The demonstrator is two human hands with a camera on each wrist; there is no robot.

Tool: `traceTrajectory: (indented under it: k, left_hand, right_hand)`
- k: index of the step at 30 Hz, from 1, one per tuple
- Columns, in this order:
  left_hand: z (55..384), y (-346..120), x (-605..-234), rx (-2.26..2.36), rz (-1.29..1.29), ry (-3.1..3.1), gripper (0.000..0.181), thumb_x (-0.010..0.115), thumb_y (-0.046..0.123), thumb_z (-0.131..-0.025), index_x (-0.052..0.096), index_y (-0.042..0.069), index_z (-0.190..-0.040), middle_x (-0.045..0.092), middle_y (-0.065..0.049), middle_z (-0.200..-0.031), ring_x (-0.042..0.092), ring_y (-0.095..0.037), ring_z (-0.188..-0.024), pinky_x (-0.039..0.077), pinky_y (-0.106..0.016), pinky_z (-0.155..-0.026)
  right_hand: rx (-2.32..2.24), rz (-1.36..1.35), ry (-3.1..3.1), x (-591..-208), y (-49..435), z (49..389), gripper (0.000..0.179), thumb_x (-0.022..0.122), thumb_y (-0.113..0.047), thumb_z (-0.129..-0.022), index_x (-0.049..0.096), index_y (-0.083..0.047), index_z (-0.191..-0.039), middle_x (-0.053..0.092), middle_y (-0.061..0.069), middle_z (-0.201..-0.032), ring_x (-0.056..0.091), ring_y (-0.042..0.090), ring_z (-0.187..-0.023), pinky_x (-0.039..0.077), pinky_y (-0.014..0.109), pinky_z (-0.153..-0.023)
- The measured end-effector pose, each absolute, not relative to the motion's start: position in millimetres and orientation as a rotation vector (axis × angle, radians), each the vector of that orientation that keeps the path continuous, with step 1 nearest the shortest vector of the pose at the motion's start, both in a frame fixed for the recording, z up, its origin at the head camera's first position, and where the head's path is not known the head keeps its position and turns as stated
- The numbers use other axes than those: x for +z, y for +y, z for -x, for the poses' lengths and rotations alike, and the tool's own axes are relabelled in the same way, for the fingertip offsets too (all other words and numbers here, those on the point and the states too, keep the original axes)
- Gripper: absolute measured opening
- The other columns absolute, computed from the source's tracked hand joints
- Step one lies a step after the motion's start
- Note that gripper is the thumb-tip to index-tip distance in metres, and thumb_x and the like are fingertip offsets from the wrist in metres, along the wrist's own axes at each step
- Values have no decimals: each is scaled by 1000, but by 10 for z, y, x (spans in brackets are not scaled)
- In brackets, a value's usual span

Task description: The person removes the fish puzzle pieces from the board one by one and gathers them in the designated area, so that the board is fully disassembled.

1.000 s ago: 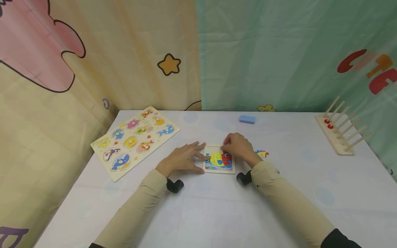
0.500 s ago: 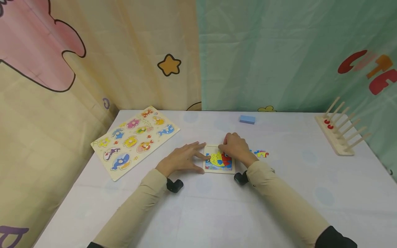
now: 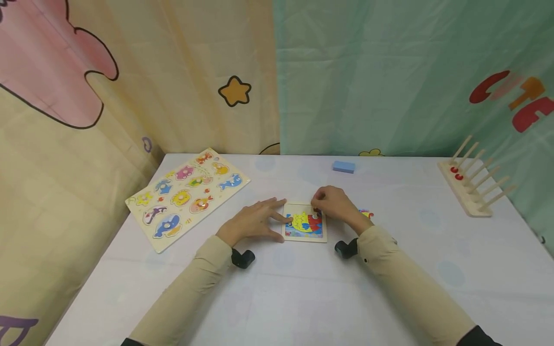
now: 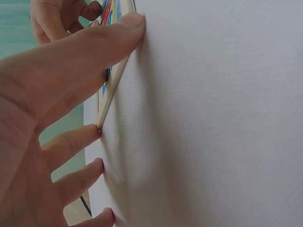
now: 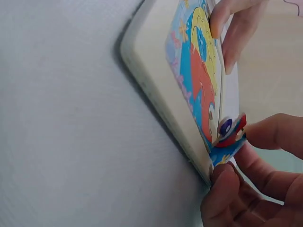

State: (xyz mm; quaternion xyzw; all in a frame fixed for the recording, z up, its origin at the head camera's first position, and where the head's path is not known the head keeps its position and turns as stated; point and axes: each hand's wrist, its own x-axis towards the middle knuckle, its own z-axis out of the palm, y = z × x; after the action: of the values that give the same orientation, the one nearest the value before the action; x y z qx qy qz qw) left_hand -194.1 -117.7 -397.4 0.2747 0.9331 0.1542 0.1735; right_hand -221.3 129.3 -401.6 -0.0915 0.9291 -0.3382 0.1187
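Note:
A small square fish jigsaw puzzle (image 3: 304,239) in a pale wooden frame lies at the table's middle. My left hand (image 3: 256,222) spreads at its left side, the index fingertip over the picture and the thumb (image 4: 130,23) against the frame's edge. With thumb and fingers, my right hand (image 3: 336,206) pinches a jigsaw piece (image 5: 232,139) in red and blue with a printed eye. That piece tilts up at the far right corner, its lower edge close to the frame. Yellow and red fish parts show in the picture. Another colourful jigsaw piece (image 3: 367,214) lies behind my right wrist, partly hidden.
A larger board of sea-animal shapes (image 3: 162,239) lies at the back left. A blue block (image 3: 344,166) is near the table's far edge. At the back right stands a wooden peg rack (image 3: 469,197) with red beads. Curtains hang behind the table.
My right hand moved slightly left, then back right. The eye piece, lying flatter in the picture a second ago, now tilts up in my fingers. My left hand stays put.

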Motion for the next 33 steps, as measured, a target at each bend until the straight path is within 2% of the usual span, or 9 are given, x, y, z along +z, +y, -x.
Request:
traceTrajectory:
  k: [4, 11, 15, 20, 33]
  left_hand:
    - [1941, -1182, -3985, 447, -782, 2649, 55, 81, 49, -77, 65, 37, -128, 31, 6, -159, 19, -22, -149, 30, -68, -106]
    - [1936, -1181, -3985, 452, -777, 2644, 55, 81, 48, -77, 65, 37, -129, 32, 6, -159, 18, -21, -149, 29, -69, -106]
    - [1937, -1178, -3984, 452, -773, 2636, 56, 81, 48, -78, 65, 36, -130, 31, 6, -159, 18, -22, -149, 29, -69, -106]
    - [1945, -1173, -3992, 444, -775, 2640, 56, 81, 49, -77, 65, 37, -129, 31, 6, -159, 18, -22, -149, 29, -68, -106]
    - [1940, -1187, -3998, 450, -774, 2661, 56, 82, 48, -76, 65, 37, -128, 31, 7, -159, 19, -21, -149, 29, -70, -105]
  right_hand:
    - [-992, 318, 2727, -4025, 1297, 2214, 17, 62, -20, -95, 67, -4, -99, 64, 8, -94, 55, 23, -86, 50, 30, -70]
    - [-989, 430, 2760, -4027, 1347, 2152, 12, 68, -17, -93, 70, -7, -100, 65, 6, -93, 57, 22, -82, 53, 27, -67]
    - [-1058, 472, 2700, -4010, 1442, 2106, 17, 73, -12, -89, 74, -11, -106, 68, 5, -94, 59, 20, -78, 55, 27, -63]
    - [-1121, 551, 2672, -4000, 1523, 2067, 19, 74, -12, -88, 77, -13, -106, 72, 2, -97, 59, 18, -79, 53, 29, -67]
    - [-1161, 354, 2698, -4015, 2051, 2056, 21, 71, -18, -91, 77, -11, -110, 73, 8, -109, 59, 23, -91, 49, 29, -70]
